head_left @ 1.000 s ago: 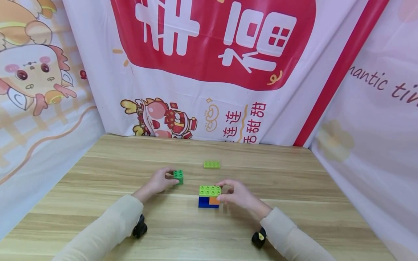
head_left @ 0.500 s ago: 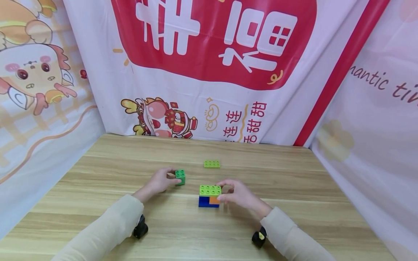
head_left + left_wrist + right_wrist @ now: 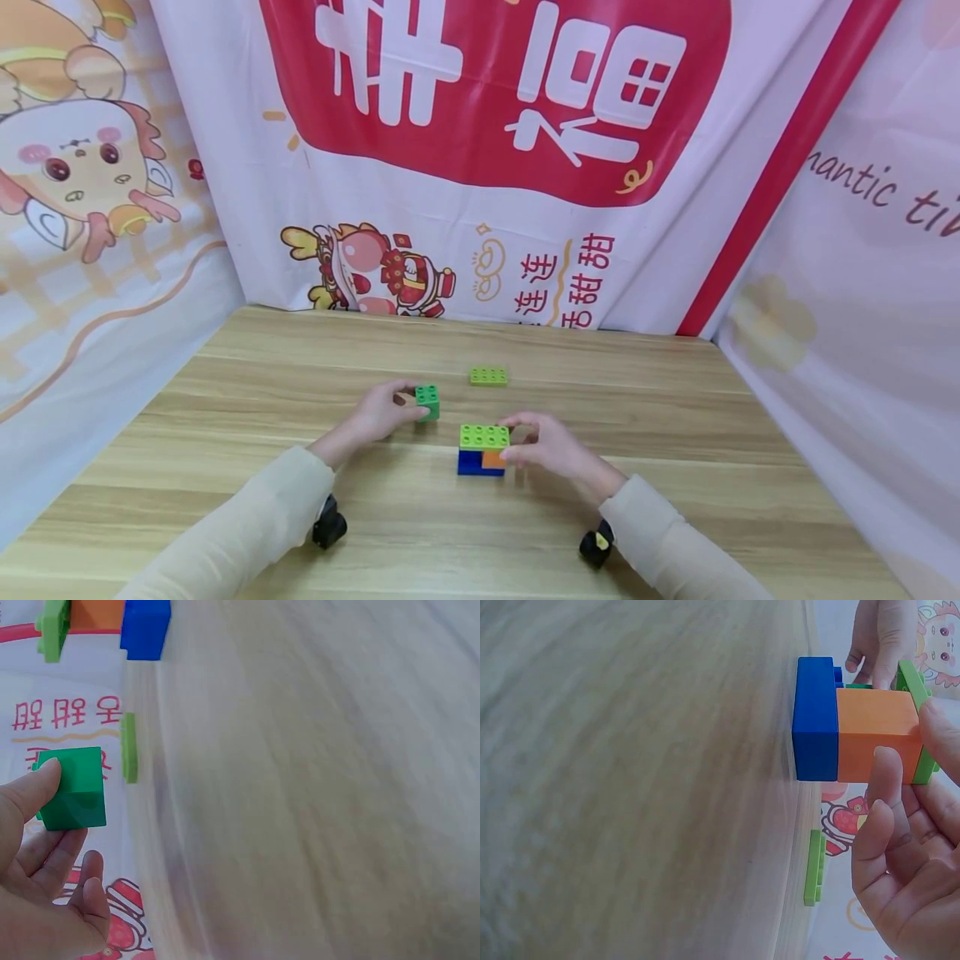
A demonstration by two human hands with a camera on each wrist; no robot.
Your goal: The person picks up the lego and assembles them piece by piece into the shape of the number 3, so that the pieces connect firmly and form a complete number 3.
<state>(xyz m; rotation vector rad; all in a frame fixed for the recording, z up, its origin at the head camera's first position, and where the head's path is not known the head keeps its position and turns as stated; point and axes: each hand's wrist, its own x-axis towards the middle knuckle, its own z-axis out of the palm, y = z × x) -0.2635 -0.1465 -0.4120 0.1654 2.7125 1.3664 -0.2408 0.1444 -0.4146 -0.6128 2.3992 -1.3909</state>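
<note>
My left hand (image 3: 381,412) pinches a green building block (image 3: 427,402) between thumb and fingers, left of and slightly behind a small stack. In the left wrist view the green block (image 3: 73,787) hangs off the tabletop. That stack has a blue brick (image 3: 471,463) at the bottom, an orange block (image 3: 877,735) on its right part, and a lime-green plate (image 3: 483,437) with studs on top. My right hand (image 3: 551,448) holds the stack at its right end, with the thumb on the lime plate in the right wrist view. A gap shows under the plate's left part.
Behind the stack, a loose lime-green plate (image 3: 488,377) lies studs up on the wooden table (image 3: 637,400). Printed cloth (image 3: 465,183) hangs behind the table, and more cloth lines both sides.
My left hand has moved right and slightly away with the green block, bringing it closer to the stack. The right hand and the stack stay put.
</note>
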